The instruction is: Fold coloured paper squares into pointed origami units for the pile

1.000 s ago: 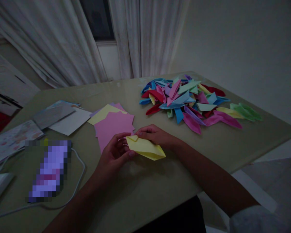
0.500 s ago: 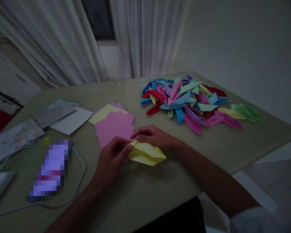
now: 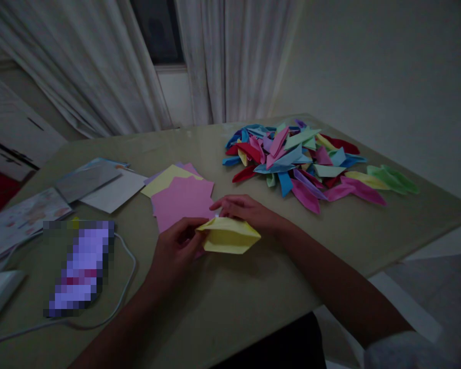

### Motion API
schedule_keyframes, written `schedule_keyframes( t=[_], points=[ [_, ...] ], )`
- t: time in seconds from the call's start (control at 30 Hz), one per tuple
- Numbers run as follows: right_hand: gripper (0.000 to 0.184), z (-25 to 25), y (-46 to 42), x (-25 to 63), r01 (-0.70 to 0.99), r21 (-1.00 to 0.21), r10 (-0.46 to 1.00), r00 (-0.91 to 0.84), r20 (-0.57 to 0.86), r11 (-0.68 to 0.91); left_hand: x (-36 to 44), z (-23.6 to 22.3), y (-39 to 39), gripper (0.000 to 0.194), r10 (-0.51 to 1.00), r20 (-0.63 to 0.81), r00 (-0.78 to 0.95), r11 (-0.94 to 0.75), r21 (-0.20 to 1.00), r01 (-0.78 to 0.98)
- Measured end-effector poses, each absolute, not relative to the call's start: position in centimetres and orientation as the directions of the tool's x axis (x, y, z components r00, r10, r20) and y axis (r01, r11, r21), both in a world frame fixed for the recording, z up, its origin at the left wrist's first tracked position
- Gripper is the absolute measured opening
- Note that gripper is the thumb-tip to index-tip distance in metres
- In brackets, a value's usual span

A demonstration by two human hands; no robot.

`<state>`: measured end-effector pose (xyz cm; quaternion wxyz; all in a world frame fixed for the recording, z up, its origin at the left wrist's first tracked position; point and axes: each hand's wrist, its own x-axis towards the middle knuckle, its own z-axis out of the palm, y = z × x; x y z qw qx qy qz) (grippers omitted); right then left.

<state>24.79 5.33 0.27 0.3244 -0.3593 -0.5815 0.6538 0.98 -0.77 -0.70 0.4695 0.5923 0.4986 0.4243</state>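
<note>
A folded piece of yellow paper (image 3: 230, 240) is above the table, its pocket-like opening facing me and its pointed end to the right. My left hand (image 3: 179, 243) pinches the paper's left end between thumb and fingers. Just behind the top edge is my right hand (image 3: 244, 210), its index finger stretched left and its thumb lifted off the paper. The paper hides part of the right hand, so I cannot tell whether other fingers touch it. Under and behind the hands lies a fanned stack of square paper sheets (image 3: 182, 200), pink on top, with yellow and purple showing.
Many-coloured folded paper pieces (image 3: 288, 154) are heaped at the back right of the table (image 3: 200, 318). At the left lie a patterned booklet (image 3: 26, 220), a white sheet (image 3: 113, 190), a blurred-out device (image 3: 80, 269), a white cable (image 3: 132, 261) and a white box-like object (image 3: 2, 294).
The yellow paper has tilted, so its opening faces me more, and it has shifted slightly up and left. My right thumb has come off its top edge.
</note>
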Motion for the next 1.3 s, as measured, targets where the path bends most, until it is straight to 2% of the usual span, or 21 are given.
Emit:
schedule_keyframes(
  t=[0.1,0.23,0.3,0.47,0.53,0.7,0.77,0.83,0.9,0.97,1.07,1.2,1.3],
  points=[
    [0.064,0.5,5.7,25.4,-0.082,-0.996,0.902,-0.432,0.013,-0.026,0.8,-0.2,-0.2,0.034,0.998,0.041,-0.045,-0.028,0.967,0.255],
    [0.054,0.9,5.5,26.0,-0.096,-0.983,0.901,-0.392,0.183,0.158,0.7,0.1,0.3,0.037,0.99,0.062,-0.126,-0.022,0.954,0.299],
    [0.045,1.1,5.1,26.1,-0.031,-0.971,0.885,-0.405,0.23,0.238,0.7,0.0,0.3,0.043,0.991,0.075,-0.107,-0.041,0.957,0.287],
    [0.007,1.4,4.9,26.1,0.164,-0.885,0.828,-0.457,0.324,0.437,0.8,-0.3,0.2,0.045,0.995,0.058,-0.085,-0.036,0.969,0.242],
    [0.007,1.4,5.0,25.9,0.201,-0.847,0.81,-0.462,0.361,0.492,0.9,-0.1,0.1,0.044,0.994,0.058,-0.093,-0.036,0.974,0.224],
    [0.005,0.8,5.0,25.5,0.16,-0.882,0.857,-0.364,0.365,0.443,1.4,0.3,0.0,0.043,0.996,-0.002,-0.085,0.012,0.993,0.119],
    [0.006,0.8,4.9,25.6,0.179,-0.83,0.808,-0.405,0.428,0.529,1.4,0.2,0.1,0.043,0.997,-0.019,-0.081,0.025,0.997,0.076],
    [0.014,0.8,5.0,25.8,0.201,-0.745,0.73,-0.468,0.498,0.636,1.3,0.0,0.2,0.038,0.997,-0.003,-0.08,0.008,0.997,0.073],
    [0.021,0.7,5.0,25.8,0.231,-0.698,0.698,-0.502,0.511,0.678,1.1,-0.2,0.2,0.032,0.997,0.033,-0.074,-0.025,0.995,0.101],
    [0.027,0.6,5.1,25.7,0.285,-0.706,0.733,-0.485,0.477,0.648,1.0,-0.3,0.2,0.028,0.997,0.056,-0.054,-0.05,0.992,0.113],
    [0.032,0.3,5.2,25.6,0.321,-0.787,0.827,-0.408,0.388,0.527,1.2,-0.2,0.0,0.03,0.999,0.043,-0.03,-0.04,0.996,0.079],
    [0.036,-0.1,5.6,25.7,0.27,-0.887,0.908,-0.301,0.293,0.375,1.4,0.0,-0.2,0.035,0.997,0.051,-0.056,-0.051,0.999,0.0],
    [0.038,-0.1,5.9,25.9,0.21,-0.931,0.938,-0.244,0.246,0.299,1.2,-0.2,0.0,0.036,0.995,0.065,-0.074,-0.062,0.997,0.042]
  ],
)
